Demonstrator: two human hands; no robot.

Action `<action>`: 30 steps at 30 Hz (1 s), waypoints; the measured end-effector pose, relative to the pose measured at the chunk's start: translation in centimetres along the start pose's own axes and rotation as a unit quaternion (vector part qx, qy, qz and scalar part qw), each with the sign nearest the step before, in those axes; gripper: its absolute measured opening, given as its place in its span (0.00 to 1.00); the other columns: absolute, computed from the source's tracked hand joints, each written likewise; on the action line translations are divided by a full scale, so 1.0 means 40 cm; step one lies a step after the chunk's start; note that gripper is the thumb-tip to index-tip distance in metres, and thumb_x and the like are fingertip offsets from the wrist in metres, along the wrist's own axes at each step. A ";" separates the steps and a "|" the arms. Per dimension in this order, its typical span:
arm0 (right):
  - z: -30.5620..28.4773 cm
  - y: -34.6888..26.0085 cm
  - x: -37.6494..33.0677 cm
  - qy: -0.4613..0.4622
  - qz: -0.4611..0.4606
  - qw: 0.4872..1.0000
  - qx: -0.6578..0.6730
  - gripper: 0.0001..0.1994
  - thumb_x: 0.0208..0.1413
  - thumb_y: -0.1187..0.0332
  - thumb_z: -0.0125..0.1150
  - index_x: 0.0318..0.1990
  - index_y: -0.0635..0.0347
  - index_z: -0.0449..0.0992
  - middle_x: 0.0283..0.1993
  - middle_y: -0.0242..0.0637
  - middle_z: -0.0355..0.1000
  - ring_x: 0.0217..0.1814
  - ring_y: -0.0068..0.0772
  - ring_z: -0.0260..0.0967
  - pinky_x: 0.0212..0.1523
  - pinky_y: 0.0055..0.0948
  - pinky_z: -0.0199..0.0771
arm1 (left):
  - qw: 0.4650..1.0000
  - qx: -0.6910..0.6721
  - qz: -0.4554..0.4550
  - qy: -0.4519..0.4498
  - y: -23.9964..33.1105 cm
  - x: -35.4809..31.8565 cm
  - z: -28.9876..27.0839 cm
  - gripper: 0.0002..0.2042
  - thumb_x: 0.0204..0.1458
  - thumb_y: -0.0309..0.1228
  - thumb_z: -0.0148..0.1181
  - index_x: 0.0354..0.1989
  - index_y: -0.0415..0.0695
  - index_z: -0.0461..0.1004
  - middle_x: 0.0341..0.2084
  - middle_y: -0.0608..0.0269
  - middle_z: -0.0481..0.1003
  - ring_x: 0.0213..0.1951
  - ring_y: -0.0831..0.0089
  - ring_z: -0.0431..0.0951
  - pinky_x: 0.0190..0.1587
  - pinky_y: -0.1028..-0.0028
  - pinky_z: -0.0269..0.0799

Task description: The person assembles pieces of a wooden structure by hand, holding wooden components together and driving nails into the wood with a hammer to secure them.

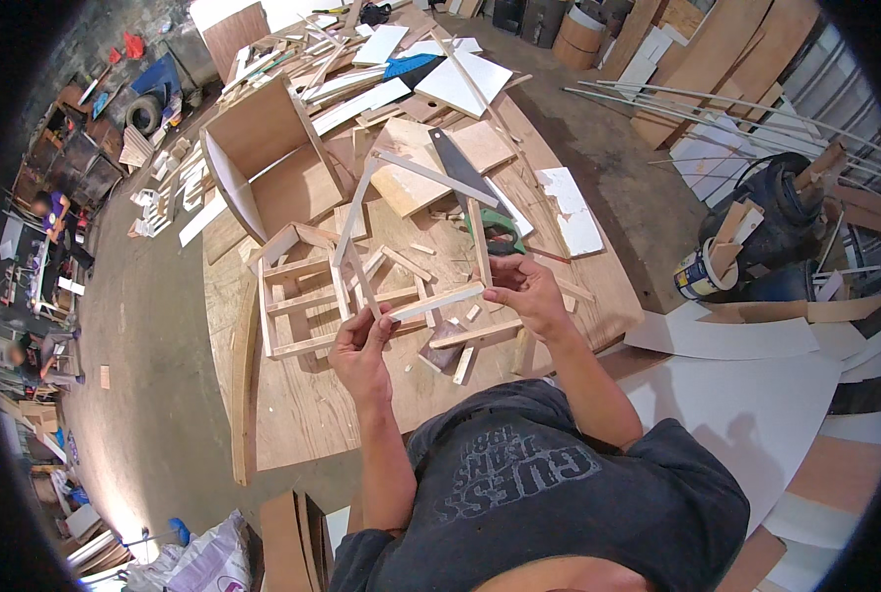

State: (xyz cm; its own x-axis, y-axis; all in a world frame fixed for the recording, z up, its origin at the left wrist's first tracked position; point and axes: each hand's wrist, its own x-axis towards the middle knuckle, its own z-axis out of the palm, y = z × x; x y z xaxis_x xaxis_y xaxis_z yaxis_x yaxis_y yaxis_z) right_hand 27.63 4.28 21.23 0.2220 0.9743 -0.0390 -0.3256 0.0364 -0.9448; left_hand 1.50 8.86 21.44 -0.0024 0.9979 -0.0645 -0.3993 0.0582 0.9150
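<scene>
My two hands hold up a five-sided frame of thin wooden strips (436, 302) above the workbench (302, 424). My left hand (363, 347) is closed on its near left corner, thumb and fingers pinching the strips. At the near right corner my right hand (529, 294) grips the same frame, where an upright strip meets the near one. Beneath and to the left lies another assembled wooden frame (297, 308), with several loose short strips around it. Beyond the frame rests a handsaw (460, 166) with a green handle, its blade lying on boards.
An open plywood box with a curved side (268, 163) stands at the bench's far left. Scrap boards and a white panel (465, 79) pile up at the back. To the right are a bucket of offcuts (707, 271) and white sheets (746, 395). Two people (55, 222) are far left.
</scene>
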 end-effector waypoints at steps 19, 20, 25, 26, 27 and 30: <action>0.013 -0.026 -0.023 -0.017 -0.003 1.000 -0.025 0.23 0.53 0.81 0.73 0.57 0.66 0.77 0.54 0.42 0.80 0.54 0.28 0.78 0.56 0.29 0.80 | 0.999 0.007 0.030 0.019 0.008 -0.020 0.000 0.15 0.58 0.16 0.65 0.54 0.29 0.78 0.45 0.45 0.82 0.47 0.65 0.84 0.52 0.67 0.85; 0.014 -0.029 -0.025 -0.015 0.002 0.999 -0.037 0.23 0.52 0.81 0.73 0.57 0.66 0.77 0.55 0.42 0.79 0.54 0.29 0.78 0.56 0.29 0.80 | 0.999 0.007 0.030 0.019 0.010 -0.022 0.002 0.15 0.58 0.16 0.65 0.54 0.29 0.78 0.45 0.45 0.82 0.47 0.65 0.84 0.52 0.67 0.85; 0.012 -0.032 -0.029 -0.017 -0.007 0.999 -0.041 0.23 0.51 0.82 0.73 0.57 0.66 0.77 0.56 0.42 0.79 0.55 0.29 0.77 0.58 0.30 0.79 | 0.998 0.020 0.032 0.042 0.006 -0.023 0.009 0.15 0.60 0.17 0.63 0.56 0.28 0.76 0.46 0.47 0.82 0.47 0.67 0.83 0.54 0.69 0.84; 0.012 -0.033 -0.029 -0.021 -0.004 0.999 -0.036 0.23 0.51 0.82 0.73 0.56 0.66 0.77 0.56 0.42 0.79 0.55 0.29 0.77 0.58 0.30 0.79 | 0.998 0.020 0.033 0.042 0.006 -0.023 0.011 0.15 0.60 0.17 0.63 0.56 0.28 0.76 0.46 0.47 0.82 0.47 0.67 0.83 0.54 0.69 0.84; 0.011 -0.033 -0.029 -0.025 0.000 0.999 -0.030 0.22 0.51 0.83 0.73 0.55 0.66 0.77 0.57 0.42 0.78 0.56 0.30 0.77 0.57 0.30 0.79 | 0.998 0.009 0.033 0.045 0.005 -0.022 0.013 0.16 0.60 0.17 0.63 0.56 0.28 0.76 0.47 0.46 0.81 0.47 0.67 0.83 0.54 0.69 0.83; 0.011 -0.033 -0.024 -0.035 0.001 0.998 -0.049 0.23 0.51 0.81 0.74 0.55 0.64 0.74 0.55 0.43 0.79 0.56 0.31 0.78 0.55 0.30 0.80 | 0.998 0.003 0.027 0.059 0.009 -0.021 0.017 0.16 0.61 0.17 0.62 0.56 0.27 0.75 0.48 0.46 0.81 0.48 0.66 0.83 0.55 0.68 0.84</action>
State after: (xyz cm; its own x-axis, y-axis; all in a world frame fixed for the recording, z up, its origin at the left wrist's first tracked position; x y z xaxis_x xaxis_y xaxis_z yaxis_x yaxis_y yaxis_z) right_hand 27.42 3.41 22.64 0.1547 0.9877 -0.0217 -0.2344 0.0153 -0.9720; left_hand 1.98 8.05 22.09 -0.1310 0.9895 -0.0617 -0.3899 0.0058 0.9209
